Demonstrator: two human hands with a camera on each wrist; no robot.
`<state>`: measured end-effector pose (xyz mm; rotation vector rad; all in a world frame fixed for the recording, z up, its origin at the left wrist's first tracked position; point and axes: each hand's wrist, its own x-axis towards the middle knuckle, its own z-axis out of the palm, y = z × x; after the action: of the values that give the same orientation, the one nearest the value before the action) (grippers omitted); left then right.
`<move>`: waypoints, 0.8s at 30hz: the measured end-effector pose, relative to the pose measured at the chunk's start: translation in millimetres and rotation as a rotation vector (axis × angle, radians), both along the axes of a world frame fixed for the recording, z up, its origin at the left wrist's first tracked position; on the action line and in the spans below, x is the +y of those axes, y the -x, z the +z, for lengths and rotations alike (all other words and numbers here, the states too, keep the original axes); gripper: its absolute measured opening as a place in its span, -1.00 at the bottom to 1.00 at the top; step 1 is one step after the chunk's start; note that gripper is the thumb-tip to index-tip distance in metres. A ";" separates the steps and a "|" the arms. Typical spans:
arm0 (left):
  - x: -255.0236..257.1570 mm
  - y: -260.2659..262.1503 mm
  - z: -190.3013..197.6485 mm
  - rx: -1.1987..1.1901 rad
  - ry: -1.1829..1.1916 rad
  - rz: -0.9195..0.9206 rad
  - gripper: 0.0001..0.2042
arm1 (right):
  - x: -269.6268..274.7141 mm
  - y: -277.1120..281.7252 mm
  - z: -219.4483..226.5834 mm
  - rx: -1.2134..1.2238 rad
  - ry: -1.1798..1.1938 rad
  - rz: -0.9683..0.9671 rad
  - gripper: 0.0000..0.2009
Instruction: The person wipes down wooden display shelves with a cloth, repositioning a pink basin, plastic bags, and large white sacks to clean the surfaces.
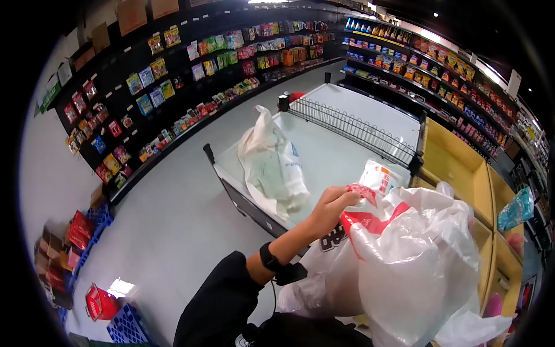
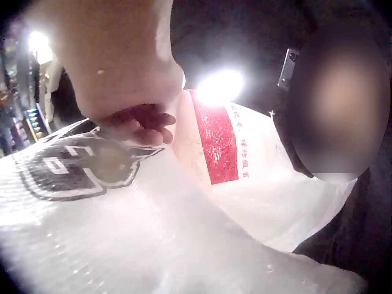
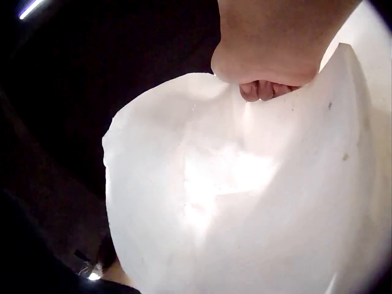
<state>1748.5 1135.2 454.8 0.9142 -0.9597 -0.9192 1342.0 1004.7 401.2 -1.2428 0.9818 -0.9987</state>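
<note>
Probably soft and slippery, best held by its red-banded rim (image 1: 370, 221), the translucent white plastic bag (image 1: 419, 263) is bulging at lower right, left hand (image 1: 330, 213) gripping that rim, right hand (image 3: 269, 64) gripping white film (image 3: 177, 147).

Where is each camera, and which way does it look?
Head: on the person's head, facing forward and down over a white stand, with the left hand, forearm and dark sleeve in view.
Left wrist: on the left wrist, facing that hand's curled fingers and a white bag with a red patch.
Right wrist: on the right wrist, facing the right hand gripping white plastic.
Shared: head and left wrist views both show the left hand.
</note>
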 end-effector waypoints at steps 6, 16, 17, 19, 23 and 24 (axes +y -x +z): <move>-11.0 -113.7 -26.0 -1.055 0.216 0.627 -0.69 | -46.8 -196.6 5.3 0.010 0.052 0.262 -0.56; -24.4 -239.6 -105.8 0.179 -0.273 0.385 -0.83 | -113.4 -443.2 -21.4 0.069 0.180 0.559 -0.56; -30.1 -251.7 -116.6 0.330 -0.310 0.370 -0.83 | -126.4 -467.3 -27.1 0.090 0.119 0.567 -0.56; -44.7 -279.8 -117.7 0.300 -0.330 0.318 -0.82 | -143.8 -498.2 -41.2 0.157 -0.021 0.542 -0.56; -70.0 -344.9 -161.9 0.380 -0.292 0.112 -0.73 | -72.7 -478.5 -44.3 -0.150 0.731 0.199 -0.52; -77.2 -330.1 -163.8 0.382 -0.329 0.042 -0.73 | -87.4 -475.2 -68.4 -0.407 0.195 0.267 -0.53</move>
<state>2078.6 1058.0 291.0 0.9831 -0.4682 -1.1865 1817.2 917.3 332.8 -1.2265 0.3998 -1.0957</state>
